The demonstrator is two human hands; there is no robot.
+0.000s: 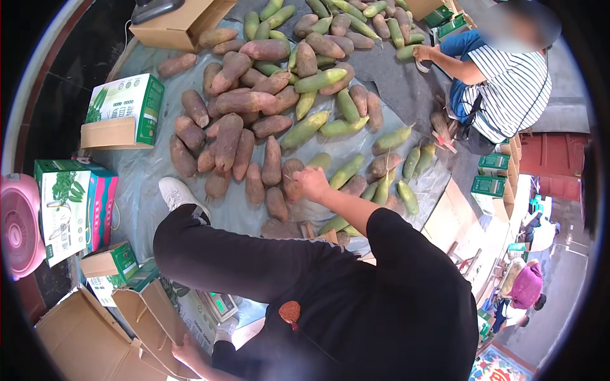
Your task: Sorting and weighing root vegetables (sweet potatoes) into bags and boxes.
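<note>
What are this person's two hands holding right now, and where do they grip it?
The left hand grips the top edge of an open cardboard box. The right hand reaches over a brown root in the pile; whether it grips it cannot be told.

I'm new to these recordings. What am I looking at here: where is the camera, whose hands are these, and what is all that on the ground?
The single picture comes from a wide fisheye camera worn on a person's head, looking down, so edges bend near the rim. The dark clothing at the bottom is the wearer's own body and knee. Their right hand reaches out to the pile and rests on a brown root; whether it grips it is unclear. Their left hand, low in the picture, holds the flap of an open cardboard box. Brown roots and green fruits lie spread on a grey sheet. Green printed cartons stand at the left, beside a pink fan. A second person in a striped shirt sits at the top right, handling the green fruits.
</note>
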